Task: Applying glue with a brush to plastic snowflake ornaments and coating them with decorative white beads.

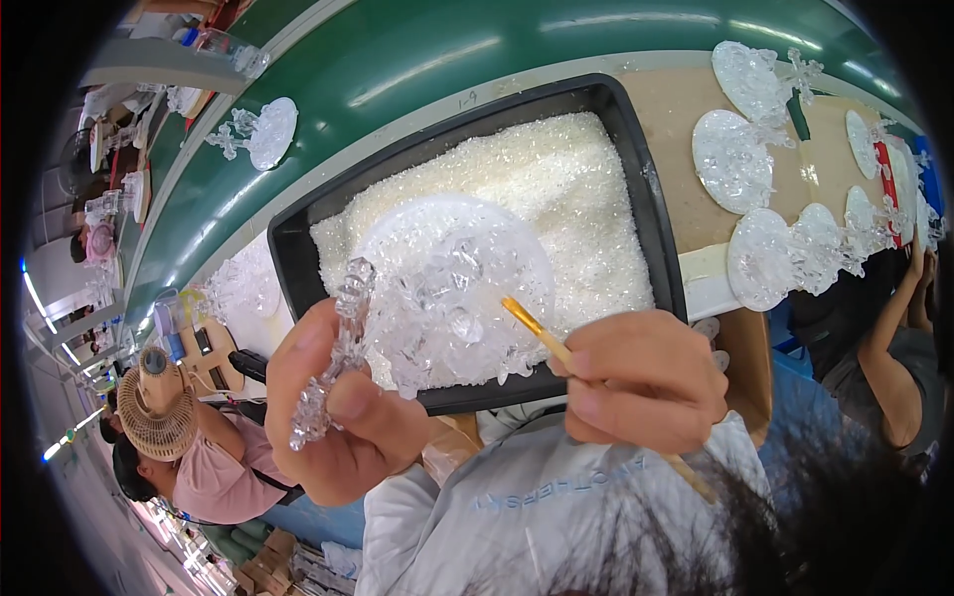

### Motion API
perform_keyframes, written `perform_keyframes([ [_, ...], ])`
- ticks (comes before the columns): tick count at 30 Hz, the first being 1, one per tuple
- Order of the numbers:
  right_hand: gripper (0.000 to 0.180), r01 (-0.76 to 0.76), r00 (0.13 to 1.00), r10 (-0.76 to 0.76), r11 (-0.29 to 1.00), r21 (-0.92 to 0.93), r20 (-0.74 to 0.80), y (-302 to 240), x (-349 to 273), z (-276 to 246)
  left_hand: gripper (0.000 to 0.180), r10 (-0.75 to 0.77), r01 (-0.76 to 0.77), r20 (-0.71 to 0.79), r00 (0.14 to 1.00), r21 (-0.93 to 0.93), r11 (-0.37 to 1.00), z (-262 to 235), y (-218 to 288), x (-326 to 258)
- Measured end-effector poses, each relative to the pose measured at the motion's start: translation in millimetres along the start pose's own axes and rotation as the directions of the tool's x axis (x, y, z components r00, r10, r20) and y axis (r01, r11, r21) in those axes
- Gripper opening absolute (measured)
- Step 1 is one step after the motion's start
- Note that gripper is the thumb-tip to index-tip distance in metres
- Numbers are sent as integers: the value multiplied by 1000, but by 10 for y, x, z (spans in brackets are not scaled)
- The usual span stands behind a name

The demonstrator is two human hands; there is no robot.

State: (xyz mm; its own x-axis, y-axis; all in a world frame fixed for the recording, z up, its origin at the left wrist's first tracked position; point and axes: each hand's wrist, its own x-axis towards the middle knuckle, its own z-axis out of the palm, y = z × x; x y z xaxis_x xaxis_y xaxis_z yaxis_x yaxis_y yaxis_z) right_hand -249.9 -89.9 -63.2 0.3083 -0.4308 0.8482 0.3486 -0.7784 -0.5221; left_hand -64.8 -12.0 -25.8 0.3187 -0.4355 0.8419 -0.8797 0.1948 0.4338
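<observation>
Between the thumb and fingers of my left hand (348,417) is the knobbly, narrow part of a clear plastic ornament (462,323). Its round disc carries several glassy, bumpy shapes and is held over a black tray (651,189) of white, glittering granules (566,164). My right hand (651,382) pinches a slim paintbrush (537,333) with a wooden handle. The brush tip points at the ornament's surface and appears close to it; whether they touch I cannot tell.
Several similar clear ornaments (733,161) stand on the brown board at right. Another ornament (270,134) rests on the green belt (397,60) beyond the tray. A small fan (157,402) and a co-worker in pink (234,467) are at left; another person (894,368) sits at right.
</observation>
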Motion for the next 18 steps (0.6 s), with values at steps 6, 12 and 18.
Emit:
perform_keyframes([
  [6, 30, 34, 999, -33, 999, -26, 21, 8, 37, 12, 35, 60, -60, 18, 998, 2, 998, 0, -8, 44],
  [12, 32, 33, 999, -34, 998, -47, -9, 35, -38, 5, 35, 41, -40, 67, 997, -5, 999, -16, 5, 7],
  [18, 25, 78, 993, -81, 996, -46, -80, -2, -31, -70, 38, -118, 119, -27, 993, 68, 990, 23, 111, 44],
])
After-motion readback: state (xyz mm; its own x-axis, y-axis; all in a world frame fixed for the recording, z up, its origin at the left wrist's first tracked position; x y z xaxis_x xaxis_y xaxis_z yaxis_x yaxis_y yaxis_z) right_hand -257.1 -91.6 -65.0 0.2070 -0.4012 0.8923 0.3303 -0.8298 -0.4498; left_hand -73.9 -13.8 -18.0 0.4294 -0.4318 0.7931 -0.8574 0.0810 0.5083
